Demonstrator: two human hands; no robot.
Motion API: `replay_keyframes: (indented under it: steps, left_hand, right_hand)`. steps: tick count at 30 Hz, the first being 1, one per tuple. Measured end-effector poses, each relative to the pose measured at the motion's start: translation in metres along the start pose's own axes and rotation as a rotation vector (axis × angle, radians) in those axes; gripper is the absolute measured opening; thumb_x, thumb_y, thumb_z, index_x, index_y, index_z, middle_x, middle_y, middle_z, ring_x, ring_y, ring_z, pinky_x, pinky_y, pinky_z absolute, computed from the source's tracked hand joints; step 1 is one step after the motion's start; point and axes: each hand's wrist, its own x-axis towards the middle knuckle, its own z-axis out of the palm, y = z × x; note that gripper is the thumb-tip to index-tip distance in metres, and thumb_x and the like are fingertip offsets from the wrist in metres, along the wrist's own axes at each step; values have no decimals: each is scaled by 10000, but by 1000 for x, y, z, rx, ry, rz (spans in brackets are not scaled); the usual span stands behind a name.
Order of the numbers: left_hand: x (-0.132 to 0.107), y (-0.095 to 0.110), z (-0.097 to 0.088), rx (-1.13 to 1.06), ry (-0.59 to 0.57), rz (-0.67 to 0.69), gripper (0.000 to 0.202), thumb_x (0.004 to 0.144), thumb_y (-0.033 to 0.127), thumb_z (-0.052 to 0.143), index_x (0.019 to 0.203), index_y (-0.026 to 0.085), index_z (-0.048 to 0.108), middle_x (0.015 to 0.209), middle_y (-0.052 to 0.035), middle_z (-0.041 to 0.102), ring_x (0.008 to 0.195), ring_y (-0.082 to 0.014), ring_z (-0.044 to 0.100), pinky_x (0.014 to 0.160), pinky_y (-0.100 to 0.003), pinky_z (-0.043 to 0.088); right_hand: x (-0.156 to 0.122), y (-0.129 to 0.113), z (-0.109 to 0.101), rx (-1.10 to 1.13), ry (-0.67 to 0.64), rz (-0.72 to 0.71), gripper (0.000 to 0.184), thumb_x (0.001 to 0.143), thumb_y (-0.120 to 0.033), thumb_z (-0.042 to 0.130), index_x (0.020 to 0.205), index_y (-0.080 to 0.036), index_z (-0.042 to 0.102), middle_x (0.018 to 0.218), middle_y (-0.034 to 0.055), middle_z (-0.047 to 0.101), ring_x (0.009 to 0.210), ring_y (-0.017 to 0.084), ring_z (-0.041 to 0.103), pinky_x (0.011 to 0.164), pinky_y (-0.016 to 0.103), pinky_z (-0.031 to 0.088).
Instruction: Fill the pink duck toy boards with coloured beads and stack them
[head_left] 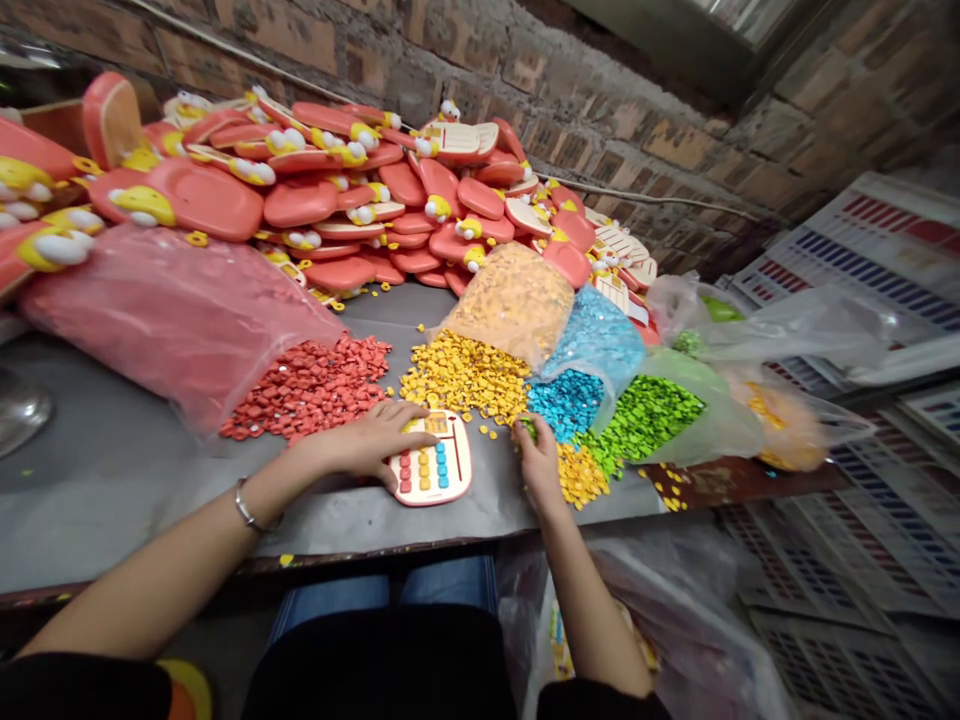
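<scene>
Left grip (367, 442) lies open across a cream-and-pink toy calculator (442, 470) on the tabletop (112, 500), its long axis and display end pointing away from the person; right grip (538, 462) pinches green plastic beads (528, 428) beside a yellow bead heap (579, 476)

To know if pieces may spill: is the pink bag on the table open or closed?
Open: the pink plastic bag lies on its side, its mouth spilling red pieces across the grey table.
</scene>
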Motion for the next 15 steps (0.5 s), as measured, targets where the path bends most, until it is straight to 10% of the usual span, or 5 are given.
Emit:
replay_keyframes:
  steps: [15]
  left_hand:
    - [0,-1,4,-7,55,18,792,769,360,763,1443,391,348,1521,-102,247,1376,-359,235,1110,-525,191]
  right_hand:
    - [14,-6,6,144,-22,-124,208,851,-296,554,954,-238,726,1148,70,689,1135,250,594,1024,434,409]
